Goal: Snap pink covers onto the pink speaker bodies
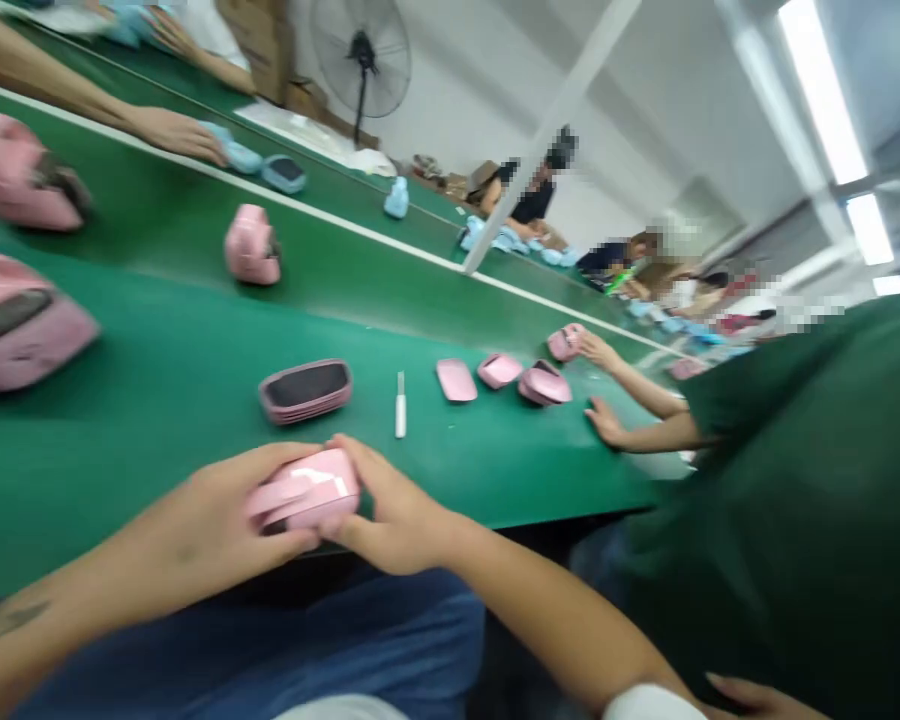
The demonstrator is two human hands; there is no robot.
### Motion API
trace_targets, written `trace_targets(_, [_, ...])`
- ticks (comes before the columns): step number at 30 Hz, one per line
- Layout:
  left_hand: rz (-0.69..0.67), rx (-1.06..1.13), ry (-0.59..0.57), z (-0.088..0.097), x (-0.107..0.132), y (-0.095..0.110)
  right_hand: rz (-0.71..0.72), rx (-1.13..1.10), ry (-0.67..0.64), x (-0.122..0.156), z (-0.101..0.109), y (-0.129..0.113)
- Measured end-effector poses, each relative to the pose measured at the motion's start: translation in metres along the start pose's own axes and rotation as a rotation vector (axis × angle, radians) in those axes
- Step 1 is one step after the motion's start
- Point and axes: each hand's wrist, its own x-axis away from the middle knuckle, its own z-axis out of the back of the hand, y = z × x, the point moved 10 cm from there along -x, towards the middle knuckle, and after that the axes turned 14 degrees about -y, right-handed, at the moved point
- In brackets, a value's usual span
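**Held From Both Ends**

The left hand (pixel 229 505) and right hand (pixel 401 515) are wrapping their fingers around opposite ends of a glossy pink casing (pixel 307 490), leaving little gap. It is hovering or resting at the near edge of the desk (pixel 157 420); contact is unclear. The step in hand seems to be two-handed handling; the next move is probably calling for an even grip. Beyond, a dark-topped pink stack (pixel 306 390) is lying left of a white-handled tool (pixel 400 415).

The glossy pink casing (pixel 322 488) (a dark opening shows below) is slightly tilted between your left hand (pixel 229 500) and right hand (pixel 397 512).
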Motion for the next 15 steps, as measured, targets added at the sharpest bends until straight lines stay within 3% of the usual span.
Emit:
trace_targets(4, [-0.011, -0.097, -0.111, -0.004, -0.009, 0.011, 0.05, -0.148, 0.115, 0.01, -0.005, 0.012])
trace_targets(12, [-0.218, -0.073, -0.001, -0.007, 0.001, 0.023, 0.138, -0.149, 0.243, 0.015, -0.008, 0.01])
trace_targets(15, [-0.235, -0.073, 0.036, -0.003, -0.002, 0.025, 0.156, -0.187, 0.286, 0.017, -0.005, 0.012])
